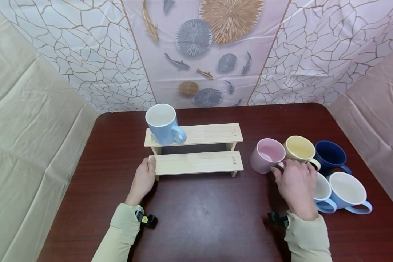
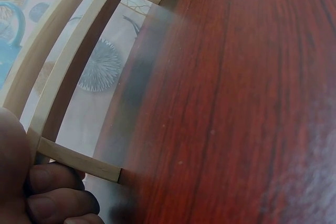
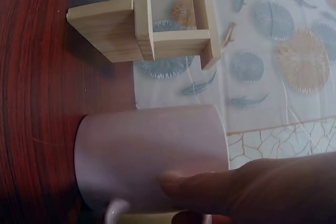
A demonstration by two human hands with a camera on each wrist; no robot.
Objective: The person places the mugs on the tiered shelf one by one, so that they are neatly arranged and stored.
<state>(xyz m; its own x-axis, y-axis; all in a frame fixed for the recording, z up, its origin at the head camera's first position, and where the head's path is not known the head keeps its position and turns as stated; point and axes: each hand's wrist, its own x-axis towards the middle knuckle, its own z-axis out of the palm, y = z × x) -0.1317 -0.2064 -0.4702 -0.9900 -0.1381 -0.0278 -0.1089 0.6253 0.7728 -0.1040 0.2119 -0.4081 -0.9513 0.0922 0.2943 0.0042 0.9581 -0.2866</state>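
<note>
My left hand [image 1: 143,179] holds the left end of a pale two-tier wooden stand [image 1: 196,163], thumb on the lower step. In the left wrist view its curled fingers [image 2: 60,203] sit beside the stand's leg. A light blue mug [image 1: 163,125] stands on the upper step, at the left, handle facing right. On the right, my right hand [image 1: 298,185] grips the pink mug [image 1: 260,160] at its handle. The right wrist view shows the thumb [image 3: 181,183] against the side of this upright mug and a fingertip within the handle.
Behind and beside my right hand stand a yellow mug [image 1: 299,147], a dark blue mug [image 1: 330,154] and two light blue mugs with white insides, one [image 1: 348,189] at the far right. Patterned cloth [image 1: 209,72] hangs behind the dark red table [image 1: 199,218].
</note>
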